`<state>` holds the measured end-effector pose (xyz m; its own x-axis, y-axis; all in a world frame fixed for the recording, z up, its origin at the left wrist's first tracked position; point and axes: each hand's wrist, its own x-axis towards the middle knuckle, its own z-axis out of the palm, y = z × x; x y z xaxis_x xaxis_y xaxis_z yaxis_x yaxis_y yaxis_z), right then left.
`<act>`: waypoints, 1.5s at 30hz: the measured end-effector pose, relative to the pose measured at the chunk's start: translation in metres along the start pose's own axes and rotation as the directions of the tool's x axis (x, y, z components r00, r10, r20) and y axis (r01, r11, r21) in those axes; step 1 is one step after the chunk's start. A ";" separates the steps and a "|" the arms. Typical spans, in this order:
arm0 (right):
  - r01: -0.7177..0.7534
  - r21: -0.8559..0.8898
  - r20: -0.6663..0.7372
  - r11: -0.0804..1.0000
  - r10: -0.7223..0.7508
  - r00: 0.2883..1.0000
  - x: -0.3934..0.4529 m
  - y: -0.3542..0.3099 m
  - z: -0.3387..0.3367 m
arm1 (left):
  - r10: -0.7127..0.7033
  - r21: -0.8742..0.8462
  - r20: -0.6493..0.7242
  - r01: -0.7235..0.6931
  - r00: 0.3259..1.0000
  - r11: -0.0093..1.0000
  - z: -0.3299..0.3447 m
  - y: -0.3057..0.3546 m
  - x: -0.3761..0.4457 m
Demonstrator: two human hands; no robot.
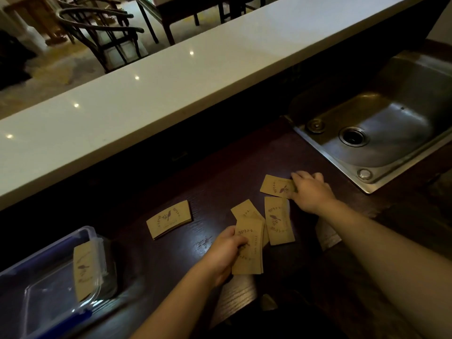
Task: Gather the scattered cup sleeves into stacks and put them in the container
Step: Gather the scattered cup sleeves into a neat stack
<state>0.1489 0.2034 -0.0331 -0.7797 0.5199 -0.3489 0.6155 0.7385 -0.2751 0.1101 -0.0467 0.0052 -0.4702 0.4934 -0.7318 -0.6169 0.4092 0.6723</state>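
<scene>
flat tan cup sleeves with purple bird print, left hand gripping stack, right hand pinching one

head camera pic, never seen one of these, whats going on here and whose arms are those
There is no machine here. The one picture comes from a camera worn on a person's head, looking down at their own bare hands over a dark counter.

The left hand grips a stack of brown cup sleeves. The right hand rests on a single sleeve near the steel sink. Three more places on the counter hold sleeves: a small pile, a sleeve beside the stack, and one partly under it.

At lower left is a clear container with one sleeve leaning inside.
</scene>
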 end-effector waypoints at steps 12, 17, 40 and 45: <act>-0.087 0.707 -0.031 0.702 0.154 0.988 -0.025 0.003 -0.027 | 0.011 -0.203 -0.176 -0.047 0.984 0.978 -0.008 0.008 0.001; -0.129 0.940 0.156 0.314 -0.062 0.986 -0.076 -0.043 -0.010 | 0.016 -0.334 -0.143 -0.063 0.990 0.940 0.003 0.011 0.008; -0.089 0.408 -0.164 0.909 0.168 0.972 -0.080 -0.052 0.055 | 0.088 -0.161 -0.380 -0.159 0.921 0.974 -0.009 -0.008 0.011; -0.123 0.897 0.039 0.424 0.200 0.979 -0.067 -0.043 0.038 | 0.057 -0.241 -0.413 -0.169 0.909 0.956 -0.015 -0.014 0.010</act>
<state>0.1790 0.1201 -0.0322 -0.6358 0.6397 -0.4318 0.4594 -0.1359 -0.8778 0.1043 -0.0591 -0.0135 -0.7230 0.1547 -0.6733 -0.6621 0.1228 0.7393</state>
